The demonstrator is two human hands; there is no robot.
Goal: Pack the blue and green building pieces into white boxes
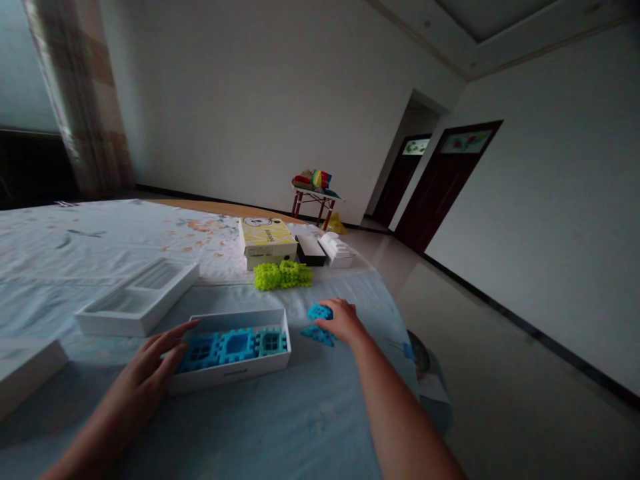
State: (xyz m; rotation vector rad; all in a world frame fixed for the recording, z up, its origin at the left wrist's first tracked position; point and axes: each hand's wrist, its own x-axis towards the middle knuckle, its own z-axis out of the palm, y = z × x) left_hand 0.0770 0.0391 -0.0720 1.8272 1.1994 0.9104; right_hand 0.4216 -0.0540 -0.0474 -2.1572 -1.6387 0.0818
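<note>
Pinching a blue block (317, 311), the right hand (344, 320) could, dipping, nudge the loose piece (320, 336); the spread left hand (156, 360), pressing, could tilt the white box (230, 377).

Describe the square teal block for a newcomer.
On the pale floral tablecloth, find the rectangular open white box with the left hand at one end. The square, notched teal block sits inside, at the other end, greener than the blue blocks beside it.
</note>
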